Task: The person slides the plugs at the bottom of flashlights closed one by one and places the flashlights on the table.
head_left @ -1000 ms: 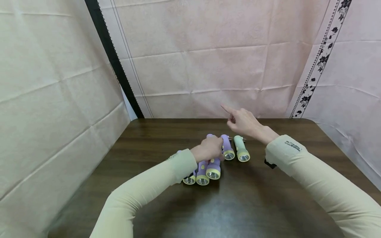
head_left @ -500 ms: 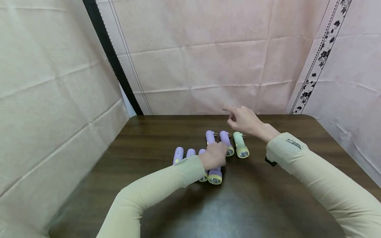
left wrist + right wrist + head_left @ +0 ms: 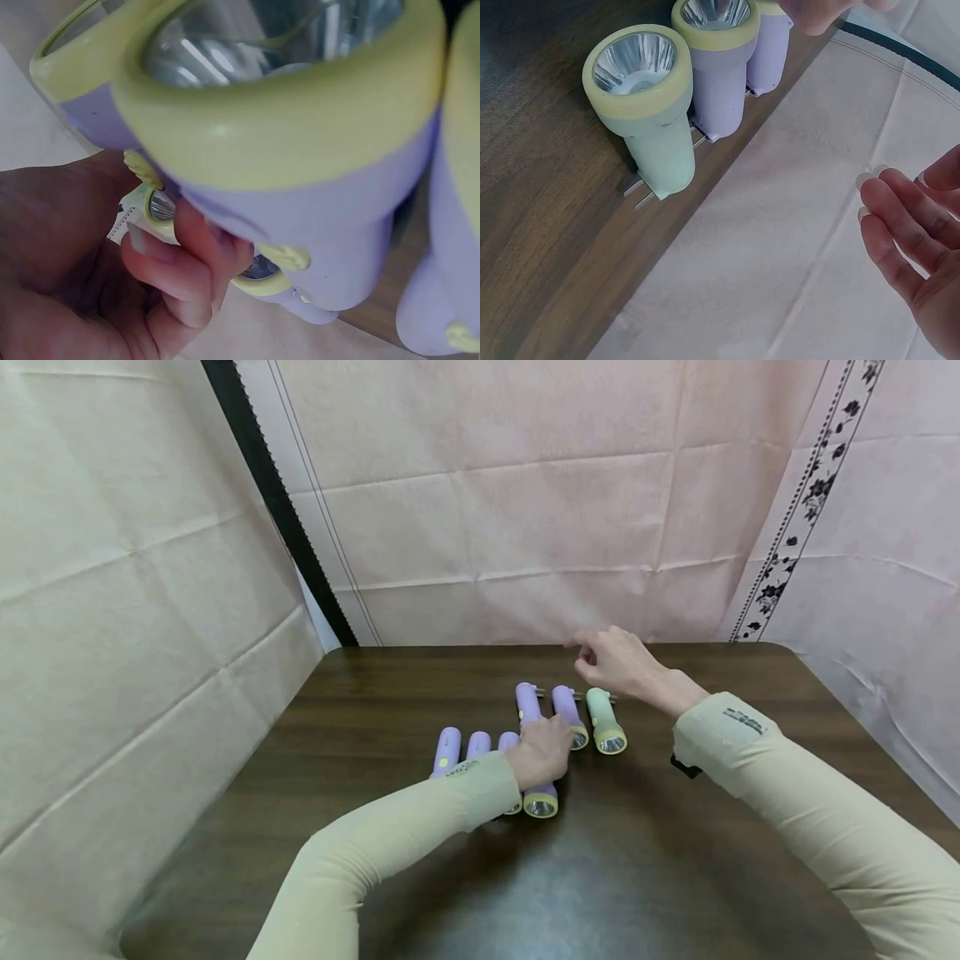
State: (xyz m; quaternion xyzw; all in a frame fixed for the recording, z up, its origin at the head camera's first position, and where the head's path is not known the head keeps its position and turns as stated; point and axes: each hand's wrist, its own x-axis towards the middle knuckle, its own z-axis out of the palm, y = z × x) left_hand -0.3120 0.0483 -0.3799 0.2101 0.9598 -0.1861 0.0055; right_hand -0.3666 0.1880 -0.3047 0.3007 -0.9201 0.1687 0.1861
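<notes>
On brown wood-grain tabletop (image 3: pixel 660 877), grips rightmost front-row lavender flashlight (image 3: pixel 541 802) in left hand (image 3: pixel 542 752); holds right hand (image 3: pixel 618 662) loosely extended near mint-green flashlight (image 3: pixel 603 720).

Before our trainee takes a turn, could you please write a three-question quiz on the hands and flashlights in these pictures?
1. True or false: in the head view, the mint-green flashlight is at the right end of the row farther from the person.

2. Multiple choice: what colour is the ring around its lens?
A) Black
B) Yellow
C) Red

3. Short answer: which hand holds nothing?

Key
1. True.
2. B.
3. The right hand; the left hand grips a purple flashlight.
</notes>
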